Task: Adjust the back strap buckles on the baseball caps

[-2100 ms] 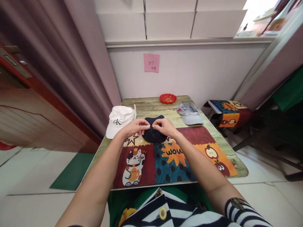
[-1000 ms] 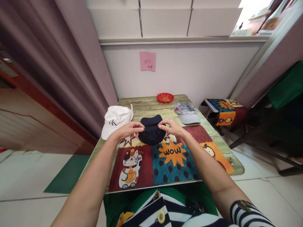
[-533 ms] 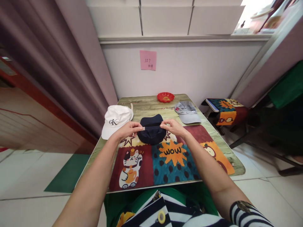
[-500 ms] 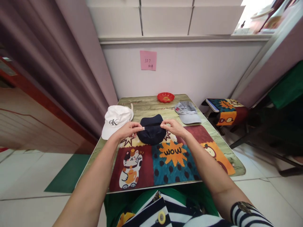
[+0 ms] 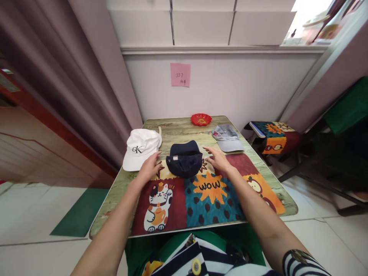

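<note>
The navy cap (image 5: pixel 184 165) is being supported by the patterned mat (image 5: pixel 214 214) on the table (image 5: pixel 176 132), between the white cap (image 5: pixel 143 143) and the grey cap (image 5: pixel 228 138). It is being judged light and soft in the crown, stiffer in the brim (image 5: pixel 184 147), neither fragile nor notably slippery; the crown is being rated liable to crumple if squeezed. The sides of the lower edge are being assessed as the best hold, with the brim as the firmer alternative. Nothing is being gripped: the left hand (image 5: pixel 150 167) is being held loosely open beside the navy cap, near the white cap, contact with which cannot be confirmed. The right hand (image 5: pixel 217 159) is being held released, fingers spread, just off the opposite side.
</note>
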Tool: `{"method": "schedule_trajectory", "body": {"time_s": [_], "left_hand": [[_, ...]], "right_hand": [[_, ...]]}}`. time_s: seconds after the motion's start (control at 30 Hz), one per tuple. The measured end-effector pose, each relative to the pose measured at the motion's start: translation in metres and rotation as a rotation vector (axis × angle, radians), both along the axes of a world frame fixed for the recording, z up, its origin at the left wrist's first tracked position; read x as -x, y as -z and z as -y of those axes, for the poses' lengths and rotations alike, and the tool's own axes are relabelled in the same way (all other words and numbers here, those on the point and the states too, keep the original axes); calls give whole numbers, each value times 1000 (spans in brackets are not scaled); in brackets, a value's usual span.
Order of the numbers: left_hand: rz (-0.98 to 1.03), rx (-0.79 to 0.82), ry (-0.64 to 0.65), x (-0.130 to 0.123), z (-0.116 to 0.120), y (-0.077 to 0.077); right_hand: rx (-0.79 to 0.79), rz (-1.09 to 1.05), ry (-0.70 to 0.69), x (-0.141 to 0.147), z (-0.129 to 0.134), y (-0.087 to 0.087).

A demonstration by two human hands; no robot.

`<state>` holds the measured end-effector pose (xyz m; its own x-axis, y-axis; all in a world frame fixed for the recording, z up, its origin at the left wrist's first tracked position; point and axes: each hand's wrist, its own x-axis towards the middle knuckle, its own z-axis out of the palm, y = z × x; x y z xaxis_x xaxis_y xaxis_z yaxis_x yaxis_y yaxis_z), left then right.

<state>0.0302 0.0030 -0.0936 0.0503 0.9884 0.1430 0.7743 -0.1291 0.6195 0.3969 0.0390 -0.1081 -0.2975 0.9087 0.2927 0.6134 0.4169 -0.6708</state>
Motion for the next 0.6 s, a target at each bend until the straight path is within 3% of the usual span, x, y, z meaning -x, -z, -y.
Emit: {"method": "schedule_trajectory", "body": {"time_s": [0.1,0.23,0.37,0.47,0.6], "left_hand": [[-8,23,42,-3,-6,9],[43,-32,102,-7,-8,8],[154,-27,196,-17,-7,-1],[248,3,159,-26,-5,-10],[390,79,124,-32,-1,-33]], "right_hand": [[-35,61,-66,9,0,1],[-82,118,-122,14,-3,-1],[-89,144,-114,18,-7,1],[-83,135,-105,22,-9,0],[-72,-18,-107,18,-6,-18]]}}
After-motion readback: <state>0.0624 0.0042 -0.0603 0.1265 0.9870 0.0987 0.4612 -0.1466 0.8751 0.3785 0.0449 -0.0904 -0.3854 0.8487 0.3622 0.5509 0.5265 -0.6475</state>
